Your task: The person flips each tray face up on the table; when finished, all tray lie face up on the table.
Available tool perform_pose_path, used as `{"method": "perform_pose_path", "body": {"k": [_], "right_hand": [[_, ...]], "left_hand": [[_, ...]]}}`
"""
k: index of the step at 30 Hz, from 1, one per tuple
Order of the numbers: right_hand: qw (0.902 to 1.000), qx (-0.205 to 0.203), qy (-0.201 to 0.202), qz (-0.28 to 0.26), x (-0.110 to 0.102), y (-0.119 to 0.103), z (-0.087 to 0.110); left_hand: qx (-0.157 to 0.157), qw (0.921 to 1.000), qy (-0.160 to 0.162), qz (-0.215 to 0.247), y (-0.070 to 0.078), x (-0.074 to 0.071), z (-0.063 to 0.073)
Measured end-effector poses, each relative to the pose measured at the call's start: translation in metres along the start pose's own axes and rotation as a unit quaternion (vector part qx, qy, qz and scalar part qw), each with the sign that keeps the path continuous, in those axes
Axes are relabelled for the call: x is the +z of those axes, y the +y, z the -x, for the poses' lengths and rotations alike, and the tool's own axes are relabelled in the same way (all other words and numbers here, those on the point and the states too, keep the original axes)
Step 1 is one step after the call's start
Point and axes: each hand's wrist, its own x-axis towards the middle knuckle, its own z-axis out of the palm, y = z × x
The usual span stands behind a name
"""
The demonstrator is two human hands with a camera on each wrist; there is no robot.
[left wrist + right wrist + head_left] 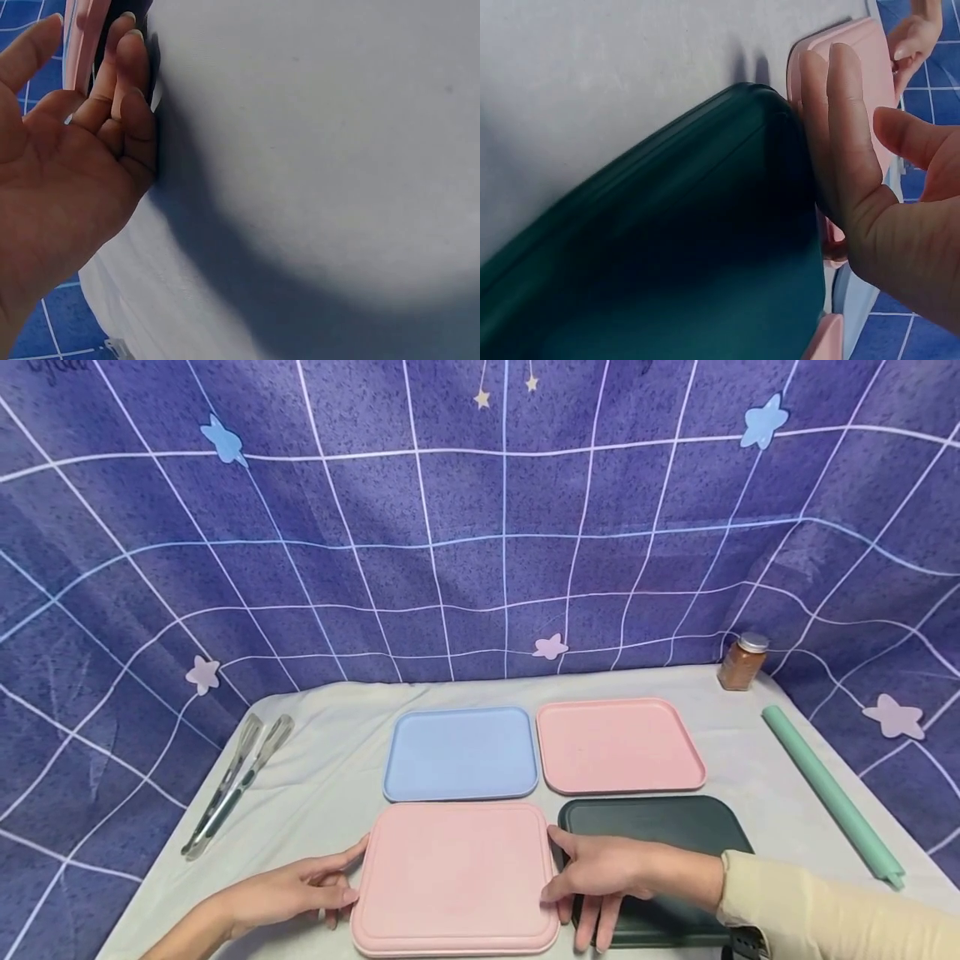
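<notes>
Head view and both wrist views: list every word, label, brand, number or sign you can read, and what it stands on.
Nothing reads with certainty.
Purple cloth: dark lettering at the top left, cut off by the picture's edge; unreadable.
Jar: no readable label.
Front pink tray and dark green tray: none readable.
Wrist views: none readable.

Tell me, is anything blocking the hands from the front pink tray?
No, nothing I can see. The left hand and the right hand both reach the edges of the front pink tray. The dark green tray sits close on its right, but not in between.
</notes>
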Motion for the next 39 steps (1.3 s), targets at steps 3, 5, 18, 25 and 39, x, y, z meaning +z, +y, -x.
{"method": "perform_pose_path", "body": {"k": [3,5,18,25,39], "right_hand": [[0.9998,0.000,0.009,0.017,0.002,-0.002,0.000],[0.9996,0.001,0.016,0.025,0.003,-0.003,-0.001],[0.9974,0.004,0.053,0.049,0.011,-0.003,-0.004],[0.9979,-0.015,0.063,0.007,0.017,0.003,-0.007],[0.9973,-0.029,0.066,-0.013,0.024,0.005,-0.009]], "left_hand": [[-0.007,1.0000,-0.003,0.004,0.001,-0.001,0.002],[-0.007,1.0000,-0.005,0.005,0.003,-0.001,0.003],[0.023,0.9992,-0.016,0.029,0.020,0.002,0.013],[0.037,0.9993,0.007,-0.001,0.041,0.002,0.015],[0.033,0.9953,0.049,-0.076,0.087,0.004,0.018]]}}
